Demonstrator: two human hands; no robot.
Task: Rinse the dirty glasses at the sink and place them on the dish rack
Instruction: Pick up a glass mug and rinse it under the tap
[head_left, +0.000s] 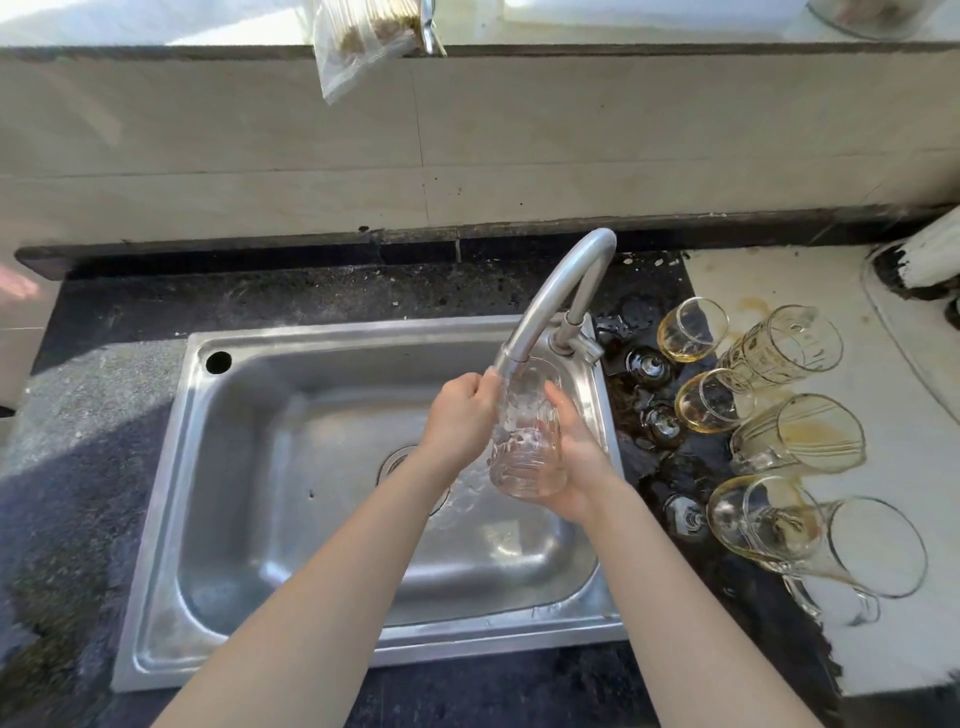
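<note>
steel sink (171, 519), dark speckled countertop (78, 415), tiled wall (208, 145)

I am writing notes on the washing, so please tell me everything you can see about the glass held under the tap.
The glass is clear and ribbed, with a thick base. It is held over the sink, tilted, its mouth up against the spout of the tap and its base toward the camera. Water splashes inside and runs off below. The left hand grips its left side near the rim; the right hand cups its right side and base.
</note>
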